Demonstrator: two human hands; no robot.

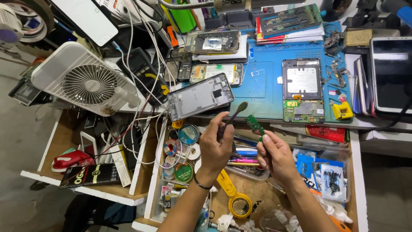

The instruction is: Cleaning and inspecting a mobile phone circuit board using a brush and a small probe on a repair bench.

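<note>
My left hand [216,144] grips a small dark brush [235,114], its bristle tip pointing up and to the right. My right hand [277,157] pinches a small green circuit board [255,124] between thumb and fingers, just right of the brush tip. Both hands hover over an open drawer [356,180] full of tools. Above them, on the bench edge, lies a grey phone frame [199,96]. Farther right, an opened phone [302,90] with a green board showing rests on a blue work mat [262,86].
A white fan [88,81] sits at left with tangled white cables [143,64]. Solder spools [182,148] and yellow-handled tweezers [234,193] lie in the drawer. Phones [390,73] stack at right. A second open drawer [92,159] holds boxes at left.
</note>
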